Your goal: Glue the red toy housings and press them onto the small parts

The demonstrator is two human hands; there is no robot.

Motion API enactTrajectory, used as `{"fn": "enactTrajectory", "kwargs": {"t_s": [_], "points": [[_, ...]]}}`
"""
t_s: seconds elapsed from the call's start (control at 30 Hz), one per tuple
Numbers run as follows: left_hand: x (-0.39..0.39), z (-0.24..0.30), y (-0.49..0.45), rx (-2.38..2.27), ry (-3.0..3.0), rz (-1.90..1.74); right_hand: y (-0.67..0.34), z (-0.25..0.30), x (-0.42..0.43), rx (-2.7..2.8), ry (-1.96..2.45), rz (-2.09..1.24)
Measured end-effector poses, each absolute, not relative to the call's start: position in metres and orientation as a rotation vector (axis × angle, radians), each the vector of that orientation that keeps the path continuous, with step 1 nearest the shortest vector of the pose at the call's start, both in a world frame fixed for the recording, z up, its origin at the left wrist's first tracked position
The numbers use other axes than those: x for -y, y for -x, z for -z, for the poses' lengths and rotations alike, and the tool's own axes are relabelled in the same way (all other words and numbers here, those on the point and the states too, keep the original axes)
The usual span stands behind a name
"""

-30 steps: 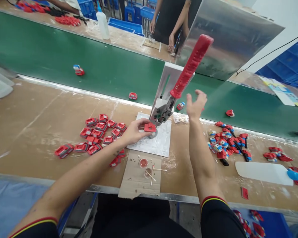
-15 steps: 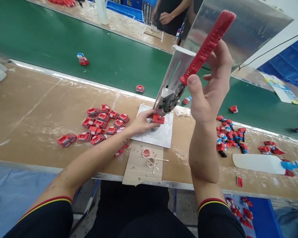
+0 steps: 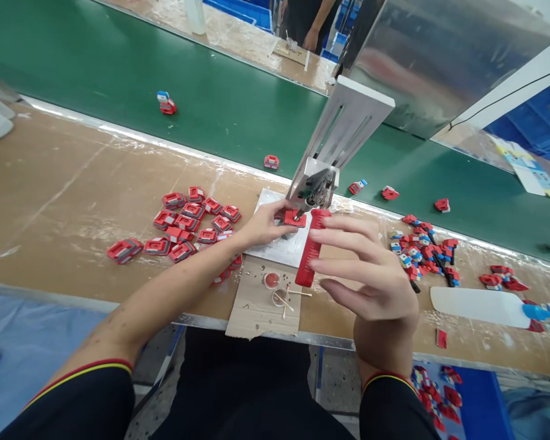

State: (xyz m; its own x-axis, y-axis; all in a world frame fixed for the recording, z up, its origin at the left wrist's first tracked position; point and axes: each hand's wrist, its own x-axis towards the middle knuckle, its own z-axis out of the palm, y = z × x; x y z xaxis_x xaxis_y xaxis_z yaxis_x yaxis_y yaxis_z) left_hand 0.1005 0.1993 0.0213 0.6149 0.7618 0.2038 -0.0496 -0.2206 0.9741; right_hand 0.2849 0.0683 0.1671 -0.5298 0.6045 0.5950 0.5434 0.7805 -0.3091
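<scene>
Left hand (image 3: 263, 225): fingers pinched on a small red plastic part (image 3: 295, 217), steadying it flat under the press head so it cannot slide.
Right hand (image 3: 371, 281): fingers nearly straight, lying loosely over the red lever handle (image 3: 312, 246), which is swung down toward the person; not a full grip.
Hand press (image 3: 337, 140): slotted metal upright on a pale base plate (image 3: 293, 249), near the tabletop (image 3: 64, 183) edge by the green conveyor belt (image 3: 220, 110).
Left pile (image 3: 183, 226): red parts within the left hand's reach.
Right pile (image 3: 424, 250): red, blue and black parts, apart from the first.
Cardboard scrap (image 3: 256, 305): two small cups and swabs, just before the press.
</scene>
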Motion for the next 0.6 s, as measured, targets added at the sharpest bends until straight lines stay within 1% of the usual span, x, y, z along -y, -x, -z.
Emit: {"fn": "enactTrajectory", "kwargs": {"t_s": [0.13,0.23,0.3,0.37,0.47,0.53,0.6], "points": [[-0.200,-0.020,-0.102,-0.620,-1.621,-0.836,-0.273,-0.136,-0.058,1.715,1.116,-0.445],[-0.199,-0.020,-0.103,-0.644,-1.635,-0.849,-0.256,-0.122,-0.061,1.550,1.206,-0.830],[-0.199,-0.020,-0.103,-0.658,-1.644,-0.856,-0.250,-0.115,-0.064,1.480,1.195,-0.986],[-0.199,-0.019,-0.102,-0.666,-1.657,-0.856,-0.250,-0.107,-0.066,1.458,1.173,-0.991],[-0.200,-0.016,-0.102,-0.683,-1.705,-0.861,-0.258,-0.095,-0.072,1.531,1.160,-0.797],[-0.201,-0.015,-0.101,-0.687,-1.745,-0.862,-0.262,-0.088,-0.078,1.608,1.209,-0.652],[-0.201,-0.014,-0.101,-0.691,-1.772,-0.863,-0.262,-0.084,-0.082,1.673,1.278,-0.575]]}}
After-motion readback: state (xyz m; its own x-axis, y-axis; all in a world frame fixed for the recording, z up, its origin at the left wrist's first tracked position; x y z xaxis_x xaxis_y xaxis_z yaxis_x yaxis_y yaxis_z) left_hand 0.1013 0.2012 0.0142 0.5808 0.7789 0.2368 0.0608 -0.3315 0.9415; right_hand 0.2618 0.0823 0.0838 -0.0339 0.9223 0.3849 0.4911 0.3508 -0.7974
